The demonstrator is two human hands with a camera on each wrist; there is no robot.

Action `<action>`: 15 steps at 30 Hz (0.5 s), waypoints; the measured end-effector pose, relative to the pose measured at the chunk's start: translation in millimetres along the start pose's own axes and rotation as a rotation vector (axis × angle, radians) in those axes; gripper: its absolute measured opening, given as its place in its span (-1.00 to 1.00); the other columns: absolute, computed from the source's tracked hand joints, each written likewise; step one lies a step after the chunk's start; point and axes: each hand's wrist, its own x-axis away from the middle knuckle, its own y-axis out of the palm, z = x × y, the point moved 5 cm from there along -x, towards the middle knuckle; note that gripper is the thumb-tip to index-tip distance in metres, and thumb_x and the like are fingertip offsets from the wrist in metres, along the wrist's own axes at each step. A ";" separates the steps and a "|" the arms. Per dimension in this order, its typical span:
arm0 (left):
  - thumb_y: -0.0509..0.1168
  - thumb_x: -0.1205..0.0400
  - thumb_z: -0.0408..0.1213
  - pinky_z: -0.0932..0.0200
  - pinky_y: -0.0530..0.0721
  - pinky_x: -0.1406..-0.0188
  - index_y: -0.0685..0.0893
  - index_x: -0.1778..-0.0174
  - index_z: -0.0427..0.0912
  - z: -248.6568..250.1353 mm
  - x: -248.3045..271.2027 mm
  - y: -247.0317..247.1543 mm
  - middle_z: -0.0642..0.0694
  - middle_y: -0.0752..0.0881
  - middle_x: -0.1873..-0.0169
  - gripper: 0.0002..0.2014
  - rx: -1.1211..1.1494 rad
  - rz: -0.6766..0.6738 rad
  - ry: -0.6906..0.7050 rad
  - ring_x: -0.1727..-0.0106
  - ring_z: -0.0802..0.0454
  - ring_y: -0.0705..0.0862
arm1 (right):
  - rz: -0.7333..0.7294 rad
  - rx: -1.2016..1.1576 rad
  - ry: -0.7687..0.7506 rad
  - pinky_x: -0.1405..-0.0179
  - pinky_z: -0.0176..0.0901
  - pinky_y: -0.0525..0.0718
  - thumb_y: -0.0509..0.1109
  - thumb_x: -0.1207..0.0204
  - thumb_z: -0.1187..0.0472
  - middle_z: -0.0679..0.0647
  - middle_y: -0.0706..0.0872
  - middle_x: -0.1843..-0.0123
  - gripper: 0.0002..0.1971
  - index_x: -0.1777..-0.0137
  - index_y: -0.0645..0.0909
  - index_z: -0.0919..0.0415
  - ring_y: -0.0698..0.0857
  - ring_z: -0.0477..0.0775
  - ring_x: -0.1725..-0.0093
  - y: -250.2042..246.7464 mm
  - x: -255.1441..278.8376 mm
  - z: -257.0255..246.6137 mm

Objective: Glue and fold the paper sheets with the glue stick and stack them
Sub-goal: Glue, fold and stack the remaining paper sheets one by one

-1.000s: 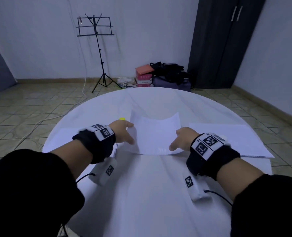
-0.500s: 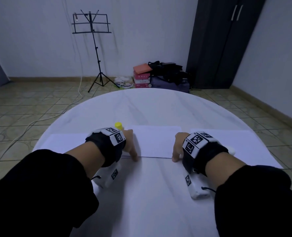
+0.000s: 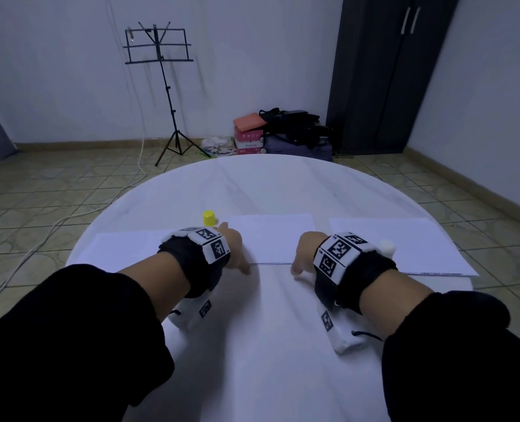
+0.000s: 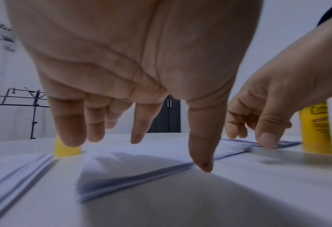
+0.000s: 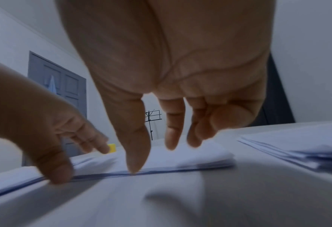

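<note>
1. Folded paper sheet (image 3: 270,237) lies flat at the centre of the round white table (image 3: 267,345); its folded edge faces the near side; layered edges show in the left wrist view (image 4: 137,176) and the right wrist view (image 5: 161,167).
2. Left hand (image 3: 232,249) sits on the sheet's near left corner; fingers straight and pointing down, slightly spread; thumb tip touches the near edge, seen in the left wrist view (image 4: 202,162); nothing pinched, just pressing.
3. Right hand (image 3: 304,254) sits on the sheet's near right corner; thumb tip presses the near edge in the right wrist view (image 5: 135,165); the other fingers hang relaxed over the sheet; whether they touch the paper, cannot tell.
4. Yellow cap (image 3: 209,217) stands on the table just beyond the left hand, at the far left of the folded sheet; also seen behind the fingers (image 4: 66,149).
5. Glue stick (image 4: 316,130), yellow body, stands upright on the table to the right of the right hand; in the head view only its white top (image 3: 386,247) shows past the right wristband.
6. Paper stack on the right (image 3: 398,242) lies flat, apart from the folded sheet; several sheet edges visible (image 5: 297,155).
7. Paper stack on the left (image 3: 124,248) lies flat under the left forearm, near the folded sheet; exact gap hidden by the hand.
8. Background: music stand (image 3: 161,86) on the tiled floor; dark wardrobe (image 3: 383,71) at far right; boxes and bags (image 3: 277,132) against the far wall.
</note>
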 end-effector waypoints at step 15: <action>0.35 -0.56 0.12 0.10 0.22 -0.54 0.25 -0.64 -0.08 123.3 23.4 -19.6 -0.05 0.27 -0.62 -0.22 0.160 -0.042 0.298 -0.62 -0.03 0.25 | -0.149 0.014 -0.158 -0.02 -0.23 0.59 0.29 -0.59 0.18 0.10 0.72 -0.21 -0.71 -0.27 0.64 0.16 0.56 0.00 0.08 43.1 75.8 105.4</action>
